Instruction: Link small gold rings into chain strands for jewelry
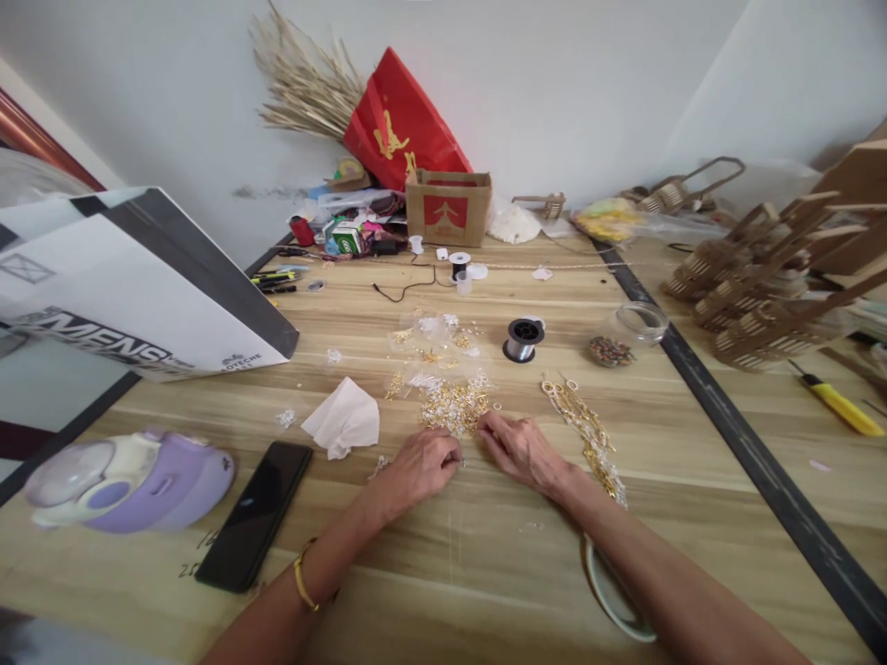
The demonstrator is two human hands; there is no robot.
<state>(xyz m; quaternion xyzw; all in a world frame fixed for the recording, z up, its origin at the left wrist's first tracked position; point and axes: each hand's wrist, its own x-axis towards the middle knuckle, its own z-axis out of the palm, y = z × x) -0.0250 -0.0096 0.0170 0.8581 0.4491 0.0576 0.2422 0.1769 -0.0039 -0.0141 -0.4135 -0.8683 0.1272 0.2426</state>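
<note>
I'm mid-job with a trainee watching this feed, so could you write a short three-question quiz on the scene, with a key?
1. Multiple choice: which of these is nearest the right grip?
a) the red bag
b) the pile of small gold and pale pieces
c) the yellow-handled tool
2. True or false: a yellow bracelet circles the left forearm.
3. Fill in the gap: seen from the person's side, the glass jar is to the ____ of the black spool.

Key: 1. b; 2. true; 3. right
</note>
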